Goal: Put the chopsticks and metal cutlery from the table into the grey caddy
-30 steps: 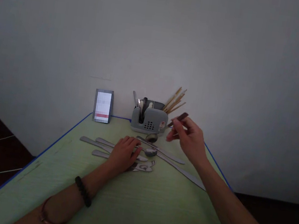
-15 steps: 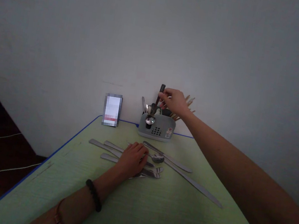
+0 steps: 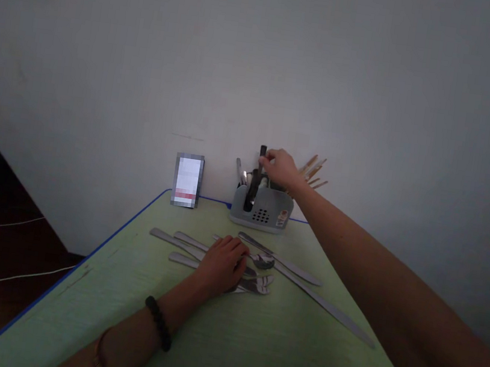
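My right hand pinches the upper end of a dark-handled spoon, which stands upright in the left part of a grey cutlery holder. Its bowl is mostly hidden behind the holder's front cutout. My left hand lies over loose metal cutlery on the table, fingers lowered, not visibly wrapped round any piece. Under and beside it are several table knives, a spoon and forks. To the right of these lie a knife and a long metal piece.
The green table has a blue edge and meets a plain wall. A phone with a blurred screen leans upright left of the holder. Thin wooden sticks poke from the holder's right side. Pale cables run at the lower left.
The dark-handled spoon has gone lower into the holder and stands straighter, its bowl now mostly inside. My left hand stays over the cutlery. The view has shifted slightly.
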